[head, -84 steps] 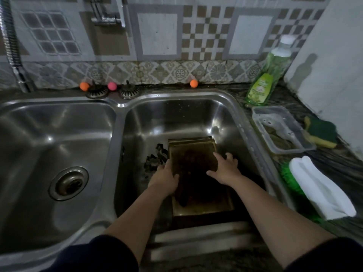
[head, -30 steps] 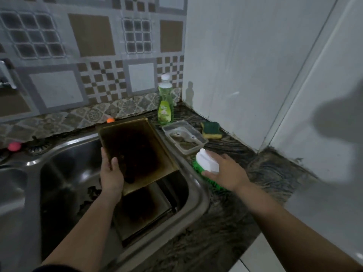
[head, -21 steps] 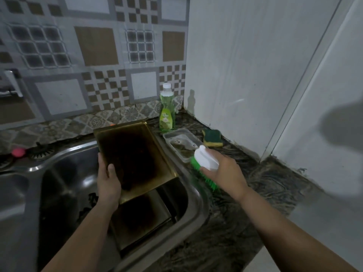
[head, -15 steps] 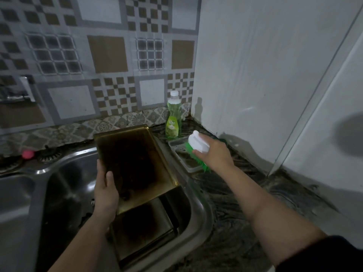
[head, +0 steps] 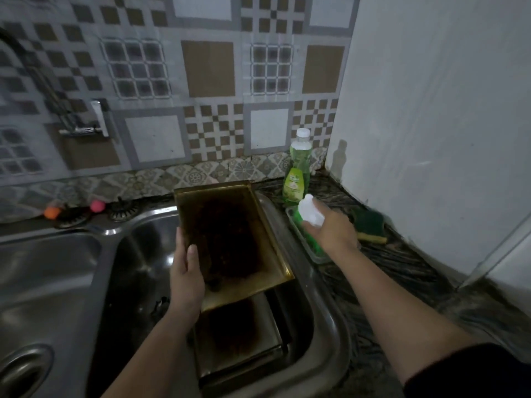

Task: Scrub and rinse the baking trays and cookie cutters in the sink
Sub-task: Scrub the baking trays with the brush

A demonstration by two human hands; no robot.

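My left hand [head: 185, 275] grips the near left edge of a burnt, dark-stained baking tray [head: 230, 239], which is tilted up above the right sink basin [head: 324, 320]. A second stained tray [head: 235, 331] lies on the basin floor beneath it. Cookie cutters [head: 159, 307] show as dark shapes on the basin floor, left of my wrist. My right hand [head: 330, 228] grips the white handle of a green-bristled scrub brush [head: 309, 215], its bristles down in a clear plastic container [head: 309, 248] on the counter.
A green dish soap bottle [head: 297, 168] stands at the back by the wall. A green and yellow sponge [head: 369, 225] lies right of the container. The left basin [head: 48, 282] and its drain [head: 23, 372] are at the left. Small coloured balls [head: 96, 206] sit behind the sink.
Both hands first rested on the trays in the basin. My left hand lifted one tray up. My right hand picked up the brush from the counter and carried it back into the plastic container.
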